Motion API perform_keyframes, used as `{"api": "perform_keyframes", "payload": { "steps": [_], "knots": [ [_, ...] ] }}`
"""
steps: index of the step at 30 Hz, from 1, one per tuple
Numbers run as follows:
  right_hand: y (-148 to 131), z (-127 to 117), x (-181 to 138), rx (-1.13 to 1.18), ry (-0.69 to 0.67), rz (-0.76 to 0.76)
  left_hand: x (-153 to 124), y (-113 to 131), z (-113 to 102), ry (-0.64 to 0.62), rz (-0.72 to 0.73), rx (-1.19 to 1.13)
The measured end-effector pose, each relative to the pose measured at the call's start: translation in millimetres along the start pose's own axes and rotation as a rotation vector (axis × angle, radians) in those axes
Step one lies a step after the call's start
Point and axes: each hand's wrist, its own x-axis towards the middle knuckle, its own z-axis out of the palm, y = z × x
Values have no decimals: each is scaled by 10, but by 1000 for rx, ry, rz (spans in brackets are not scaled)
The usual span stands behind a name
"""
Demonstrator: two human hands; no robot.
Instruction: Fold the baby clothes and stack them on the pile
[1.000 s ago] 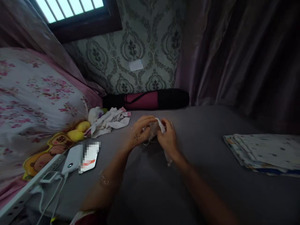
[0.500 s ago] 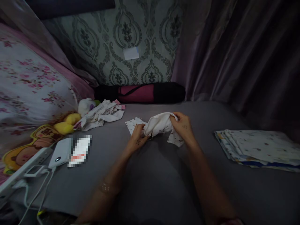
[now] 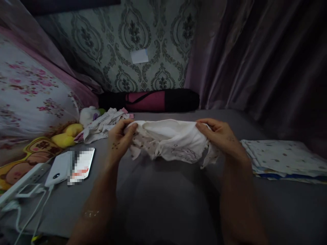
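A white cloth garment (image 3: 176, 143) with small printed figures is held up in the centre of the frame, stretched between two hands over a grey sheet (image 3: 163, 200). Its left end is pinched by the left hand (image 3: 119, 137), the thumb laid over the near side and the other fingers curled behind; its right end is gripped in the same way by the right hand (image 3: 221, 137), with the thumb pressed on the upper edge. The upper edge is drawn nearly level between the two thumbs, and the rest of the cloth is left hanging below the fingers in loose folds (whether the lowest folds are touching the sheet cannot be told). At the right of the frame, beyond the right hand, a folded stack of printed cloth (image 3: 283, 156) is seen on the sheet. Behind the left hand, left of centre, a crumpled heap of clothing (image 3: 100, 127) is seen, and a long black and dark-pink bag (image 3: 148, 101) is set along the wall (image 3: 104, 44).
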Motion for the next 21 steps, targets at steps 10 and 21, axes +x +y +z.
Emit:
{"api": "perform_keyframes", "payload": {
  "steps": [10,21],
  "knots": [
    [733,138,151,-53,-340,196,-335,-675,441,-278,-226,3],
    [902,346,149,-59,-455,311,-527,-843,510,-312,-235,-60]
  ]
}}
